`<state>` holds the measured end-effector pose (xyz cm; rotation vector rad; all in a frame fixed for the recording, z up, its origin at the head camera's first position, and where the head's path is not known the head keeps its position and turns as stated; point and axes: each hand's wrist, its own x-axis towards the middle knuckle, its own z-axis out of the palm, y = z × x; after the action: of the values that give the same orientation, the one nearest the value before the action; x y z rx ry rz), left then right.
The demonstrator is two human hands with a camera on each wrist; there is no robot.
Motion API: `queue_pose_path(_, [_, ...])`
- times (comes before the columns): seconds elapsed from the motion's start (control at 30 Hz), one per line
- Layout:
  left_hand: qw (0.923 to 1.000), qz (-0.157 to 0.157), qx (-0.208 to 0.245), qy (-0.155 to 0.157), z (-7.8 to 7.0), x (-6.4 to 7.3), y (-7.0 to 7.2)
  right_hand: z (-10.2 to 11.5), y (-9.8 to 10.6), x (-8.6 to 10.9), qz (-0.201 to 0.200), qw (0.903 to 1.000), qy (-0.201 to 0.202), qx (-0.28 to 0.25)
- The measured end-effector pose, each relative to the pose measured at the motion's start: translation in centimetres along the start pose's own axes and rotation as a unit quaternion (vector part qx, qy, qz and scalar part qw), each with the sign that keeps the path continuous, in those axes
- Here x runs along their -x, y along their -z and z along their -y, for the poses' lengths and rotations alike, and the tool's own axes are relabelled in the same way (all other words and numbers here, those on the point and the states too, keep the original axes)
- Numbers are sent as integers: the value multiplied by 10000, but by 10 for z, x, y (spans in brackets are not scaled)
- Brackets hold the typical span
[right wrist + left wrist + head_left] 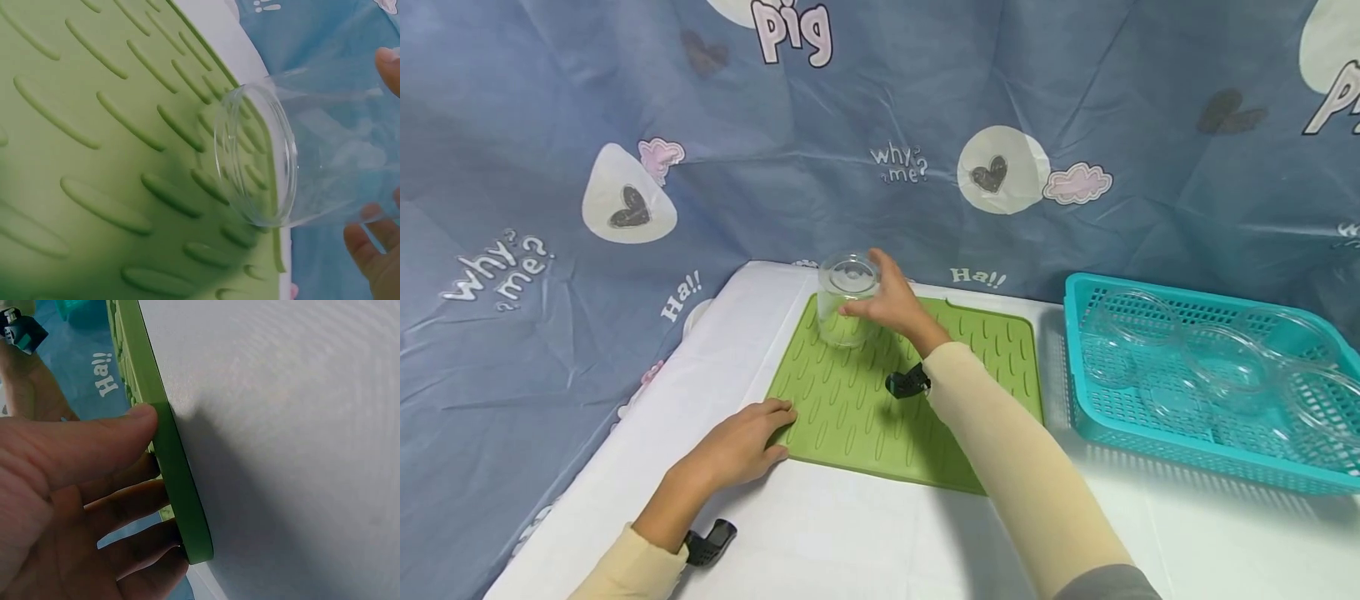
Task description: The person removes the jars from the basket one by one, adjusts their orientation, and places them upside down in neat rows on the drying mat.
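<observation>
Clear cup (831, 310): head, right-wrist views

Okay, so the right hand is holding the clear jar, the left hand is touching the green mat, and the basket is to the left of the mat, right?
No, the basket is to the right of the green mat, as the head view shows. The right hand is holding the clear jar, and the left hand is touching the mat.
</observation>
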<state>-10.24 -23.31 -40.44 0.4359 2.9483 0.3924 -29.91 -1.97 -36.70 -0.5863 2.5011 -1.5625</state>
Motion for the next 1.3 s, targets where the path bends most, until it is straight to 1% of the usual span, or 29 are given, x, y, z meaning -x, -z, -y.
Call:
queue_pose_path(0.23, [10000,28,15,37,0,0,1,-6,-10,-5,-140,9993,-235,-272])
queue_pose_path(0.43, [9999,57,51,95,2,0,-1,-13,-22,-3,-250,9994,-60,-248])
queue_pose_path(0.6, [10000,65,38,45,3,-1,1,-20,-28,-2,-441,9986,176,-220])
queue_pose_path(0.77, [9999,94,78,56,2,-1,2,-24,-34,-4,-600,9973,411,-85])
queue_pose_path(0.87, [9999,73,73,64,1,-1,1,-25,-36,-5,-669,9968,447,0])
queue_pose_path(1.07, [9999,62,98,98,1,-1,-1,-28,-38,-6,-804,9957,459,-4])
queue_pose_path(1.17, [9999,75,104,114,2,-1,-1,-30,-39,-6,-770,9958,484,-70])
queue_pose_path(1.3, [9999,75,106,105,2,-1,0,-32,-39,-6,-678,9962,474,-288])
